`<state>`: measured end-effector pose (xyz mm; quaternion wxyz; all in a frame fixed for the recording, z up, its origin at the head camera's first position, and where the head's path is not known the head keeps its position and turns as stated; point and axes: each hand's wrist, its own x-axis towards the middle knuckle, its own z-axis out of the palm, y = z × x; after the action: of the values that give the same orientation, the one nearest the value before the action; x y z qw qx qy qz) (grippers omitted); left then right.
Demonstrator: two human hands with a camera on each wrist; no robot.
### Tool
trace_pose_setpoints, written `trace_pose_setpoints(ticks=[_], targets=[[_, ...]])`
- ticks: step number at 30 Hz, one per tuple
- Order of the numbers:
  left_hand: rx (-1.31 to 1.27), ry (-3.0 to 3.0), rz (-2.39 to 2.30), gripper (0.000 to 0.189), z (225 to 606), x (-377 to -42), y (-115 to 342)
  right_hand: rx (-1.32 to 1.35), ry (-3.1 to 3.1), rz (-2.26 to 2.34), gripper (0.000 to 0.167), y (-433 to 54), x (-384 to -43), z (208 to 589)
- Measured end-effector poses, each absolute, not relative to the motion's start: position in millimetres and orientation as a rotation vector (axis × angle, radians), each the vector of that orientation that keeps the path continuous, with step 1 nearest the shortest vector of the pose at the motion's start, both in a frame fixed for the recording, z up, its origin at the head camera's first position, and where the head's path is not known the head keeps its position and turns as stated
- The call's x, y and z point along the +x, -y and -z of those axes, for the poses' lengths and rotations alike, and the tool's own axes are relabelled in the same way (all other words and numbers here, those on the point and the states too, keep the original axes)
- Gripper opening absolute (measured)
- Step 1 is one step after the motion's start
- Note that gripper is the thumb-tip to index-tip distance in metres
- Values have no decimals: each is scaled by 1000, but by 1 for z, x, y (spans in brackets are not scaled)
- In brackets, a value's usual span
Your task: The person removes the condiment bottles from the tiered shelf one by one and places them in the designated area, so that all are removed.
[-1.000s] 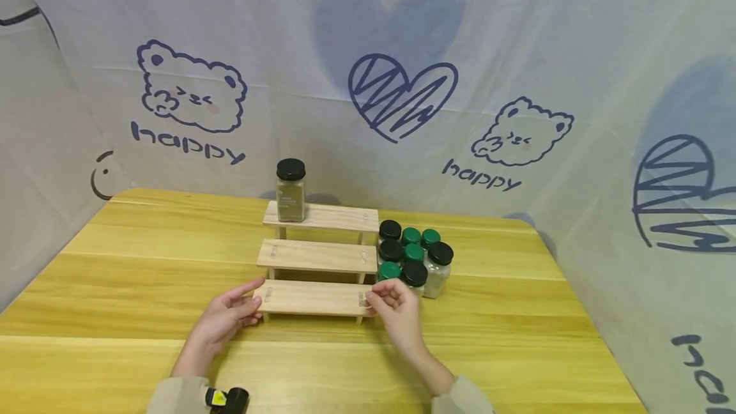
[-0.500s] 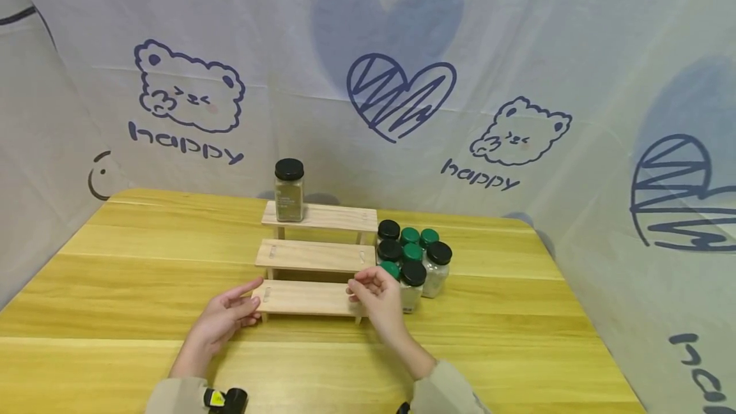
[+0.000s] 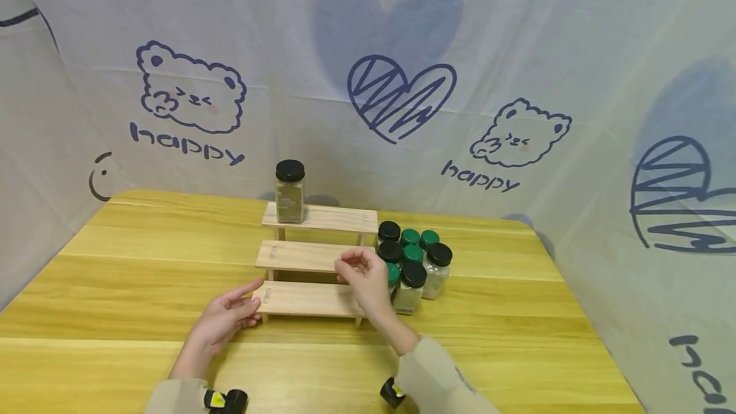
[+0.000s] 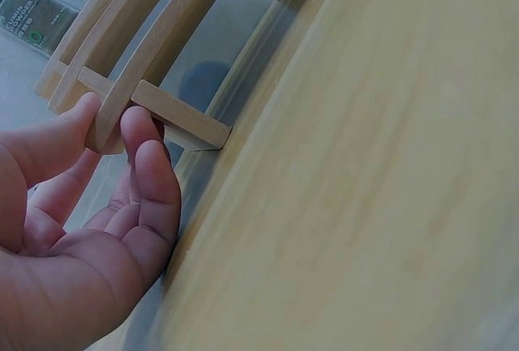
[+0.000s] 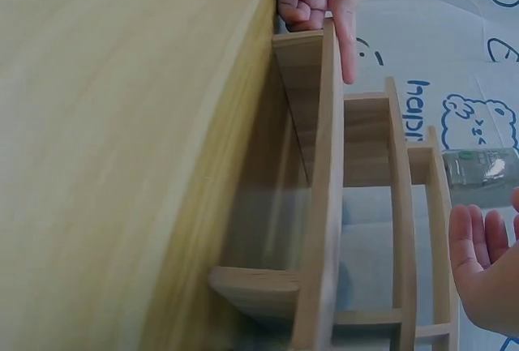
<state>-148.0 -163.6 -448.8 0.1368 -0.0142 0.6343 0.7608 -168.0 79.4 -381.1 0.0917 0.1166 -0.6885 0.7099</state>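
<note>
A three-tier wooden step rack (image 3: 310, 298) stands on the table, its tiers rising toward the back. On the left of its top tier a jar of brown powder with a black lid (image 3: 290, 193) stands upright. My left hand (image 3: 227, 312) pinches the left end of the lowest board; in the left wrist view the thumb (image 4: 85, 120) presses the board edge and the fingers curl beneath. Over the right part of the middle and lowest boards is my right hand (image 3: 368, 280), fingers loosely bent, nothing seen in them. It covers the right ends of those boards.
Right beside the rack, several jars with black lids (image 3: 414, 273) and green lids (image 3: 412, 253) stand in a tight cluster. The wooden table (image 3: 506, 324) reaches back to a printed cloth (image 3: 322, 114) hanging behind. Wrist cameras (image 3: 392, 393) show at both sleeves.
My right hand has moved left and back from the lowest board's right end to over the middle board. The left hand keeps its grip at the left end; the rack has not moved.
</note>
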Motion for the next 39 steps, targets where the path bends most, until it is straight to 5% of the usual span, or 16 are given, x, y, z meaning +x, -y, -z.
trace_pose_setpoints(ticks=[10,39], targets=[[-38,-1854,-2187,54,448,-148,163,399,2008,-2016,12,-63,-174,351],[-28,-1811,-2206,53,448,-148,163,529,1936,-1939,29,-31,-222,362]])
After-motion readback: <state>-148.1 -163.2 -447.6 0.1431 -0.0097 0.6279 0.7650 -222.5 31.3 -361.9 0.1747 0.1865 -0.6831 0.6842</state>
